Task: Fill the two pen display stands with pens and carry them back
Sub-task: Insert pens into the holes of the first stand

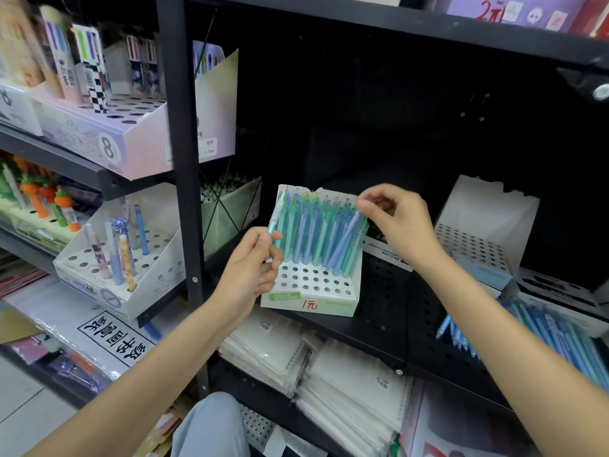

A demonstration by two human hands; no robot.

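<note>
Right hand (400, 222) pinches lilac pen (346, 239) top, seating it in stand (308, 288); left hand (255, 262) grips teal pen (274, 219) ready for next hole

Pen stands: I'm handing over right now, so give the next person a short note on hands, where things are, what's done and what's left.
Left hand: holds one teal pen upright beside the stand.
Right hand: pinches the top of a lilac pen leaning at the stand's right edge.
Green-fronted stand, on the black shelf: back rows full, front rows of holes empty.
Second stand, to the right: no pens visible in it.
Loose pens lie at far right.
Left: seat both pens, fill both stands, carry back.
</note>
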